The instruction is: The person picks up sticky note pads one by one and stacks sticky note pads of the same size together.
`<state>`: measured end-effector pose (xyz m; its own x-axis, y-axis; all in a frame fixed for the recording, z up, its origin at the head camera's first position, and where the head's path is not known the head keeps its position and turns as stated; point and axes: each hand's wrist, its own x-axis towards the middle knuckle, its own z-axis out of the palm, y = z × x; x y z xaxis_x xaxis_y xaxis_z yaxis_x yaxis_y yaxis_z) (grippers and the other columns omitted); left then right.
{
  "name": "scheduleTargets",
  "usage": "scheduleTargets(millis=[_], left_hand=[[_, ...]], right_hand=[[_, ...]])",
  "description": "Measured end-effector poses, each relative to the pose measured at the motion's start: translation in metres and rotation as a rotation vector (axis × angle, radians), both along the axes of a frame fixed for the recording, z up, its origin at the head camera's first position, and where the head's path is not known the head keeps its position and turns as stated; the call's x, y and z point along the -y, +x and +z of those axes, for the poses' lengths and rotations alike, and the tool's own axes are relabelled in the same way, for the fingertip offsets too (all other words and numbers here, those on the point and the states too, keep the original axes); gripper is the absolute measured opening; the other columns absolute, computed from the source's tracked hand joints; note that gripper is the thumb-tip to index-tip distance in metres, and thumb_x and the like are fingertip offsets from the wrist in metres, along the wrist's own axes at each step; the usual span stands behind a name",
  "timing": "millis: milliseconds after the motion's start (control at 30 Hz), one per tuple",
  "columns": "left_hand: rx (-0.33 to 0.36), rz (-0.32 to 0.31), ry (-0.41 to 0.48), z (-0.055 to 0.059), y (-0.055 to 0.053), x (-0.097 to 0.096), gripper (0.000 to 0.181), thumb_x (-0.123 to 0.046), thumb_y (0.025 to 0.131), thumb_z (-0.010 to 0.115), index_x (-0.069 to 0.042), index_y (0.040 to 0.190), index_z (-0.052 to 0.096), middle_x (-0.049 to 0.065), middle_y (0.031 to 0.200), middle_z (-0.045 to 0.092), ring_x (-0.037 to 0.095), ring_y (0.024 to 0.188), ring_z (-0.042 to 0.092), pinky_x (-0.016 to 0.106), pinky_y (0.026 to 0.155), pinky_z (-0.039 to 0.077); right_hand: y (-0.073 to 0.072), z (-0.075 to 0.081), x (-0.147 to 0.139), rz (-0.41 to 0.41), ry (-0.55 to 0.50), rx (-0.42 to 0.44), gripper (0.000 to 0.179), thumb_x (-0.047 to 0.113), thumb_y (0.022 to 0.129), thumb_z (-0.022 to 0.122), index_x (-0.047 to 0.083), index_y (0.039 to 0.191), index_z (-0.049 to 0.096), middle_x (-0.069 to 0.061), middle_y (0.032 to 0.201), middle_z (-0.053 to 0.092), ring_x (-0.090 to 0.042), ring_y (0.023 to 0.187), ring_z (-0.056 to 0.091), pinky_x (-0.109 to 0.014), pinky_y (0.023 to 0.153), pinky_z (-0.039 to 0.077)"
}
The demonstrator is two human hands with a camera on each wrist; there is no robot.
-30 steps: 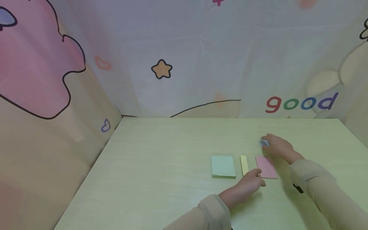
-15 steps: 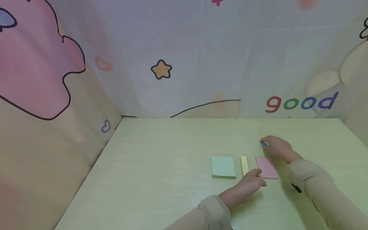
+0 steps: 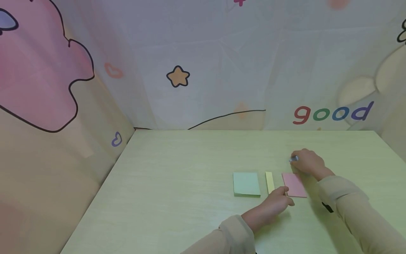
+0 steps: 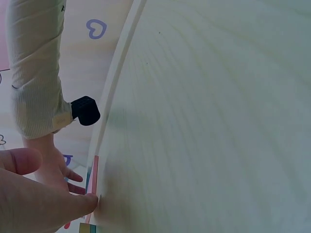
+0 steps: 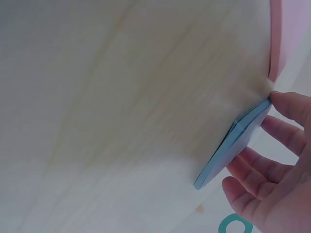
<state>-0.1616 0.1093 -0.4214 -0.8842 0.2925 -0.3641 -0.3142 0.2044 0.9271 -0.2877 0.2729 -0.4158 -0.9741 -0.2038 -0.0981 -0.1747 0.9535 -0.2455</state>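
Observation:
My right hand (image 3: 307, 161) pinches a small blue sticky note pad (image 5: 238, 141) between thumb and fingertips, behind the pink pad. In the right wrist view the blue pad is tilted, with one edge close to the table. My left hand (image 3: 272, 206) reaches across the front of the row, its fingertips at the left edge of the pink sticky note pad (image 3: 295, 185). The left wrist view shows that hand's extended finger (image 4: 80, 205) at the pink pad's edge. Beside it a narrow yellow pad (image 3: 269, 181) is partly covered by the left hand.
A thicker square green sticky note pad (image 3: 246, 184) lies at the left end of the row. All of them sit on a pale wood-grain table (image 3: 165, 183). Printed cloth (image 3: 203, 70) with cartoon shapes and lettering hangs at the back and sides.
The right hand has shifted slightly right, and the blue pad in it has turned, showing less of its face. My left hand and the other pads stay where they were.

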Motion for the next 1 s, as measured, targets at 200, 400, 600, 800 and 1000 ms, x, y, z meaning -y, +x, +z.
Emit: scheduleTargets(millis=[200,400,600,800,1000], left_hand=[[0.012,-0.001,-0.002,0.0,0.0,0.001,0.049,-0.005,0.076,0.054,-0.006,0.124,0.047,0.006,0.128,0.049,0.024,0.122,0.041,0.043,0.099,0.033],[0.018,-0.002,-0.005,-0.002,0.0,0.002,0.048,-0.006,0.077,0.054,-0.008,0.125,0.046,0.006,0.128,0.048,0.025,0.122,0.041,0.045,0.098,0.033],[0.022,0.003,0.013,-0.002,-0.001,0.0,0.049,-0.006,0.077,0.054,-0.006,0.125,0.046,0.006,0.129,0.048,0.024,0.123,0.039,0.043,0.099,0.032],[0.021,0.002,0.021,-0.001,-0.001,0.0,0.05,-0.006,0.076,0.055,-0.006,0.125,0.046,0.005,0.129,0.048,0.023,0.123,0.039,0.042,0.099,0.032],[0.021,-0.001,0.02,-0.002,0.0,0.0,0.05,-0.006,0.076,0.055,-0.007,0.125,0.046,0.004,0.129,0.048,0.023,0.123,0.039,0.042,0.1,0.032]], right_hand=[[0.0,-0.001,-0.005,-0.055,-0.005,0.023,0.036,0.025,0.083,0.053,-0.001,0.107,0.057,-0.029,0.107,0.055,-0.038,0.081,0.056,-0.039,0.049,0.043],[0.004,0.001,-0.007,-0.09,-0.009,0.033,0.035,0.027,0.083,0.052,-0.002,0.101,0.057,-0.025,0.098,0.058,-0.032,0.073,0.056,-0.036,0.047,0.041],[0.007,0.005,-0.01,-0.126,-0.025,0.056,0.038,0.03,0.083,0.052,-0.005,0.098,0.054,-0.023,0.093,0.057,-0.028,0.069,0.054,-0.034,0.048,0.04],[0.007,0.003,-0.014,-0.142,-0.02,0.059,0.04,0.033,0.083,0.051,-0.005,0.095,0.054,-0.019,0.085,0.057,-0.025,0.066,0.052,-0.033,0.047,0.039],[0.009,0.004,-0.015,-0.171,-0.013,0.054,0.036,0.034,0.083,0.048,-0.002,0.086,0.054,-0.013,0.073,0.053,-0.024,0.062,0.046,-0.033,0.047,0.036]])
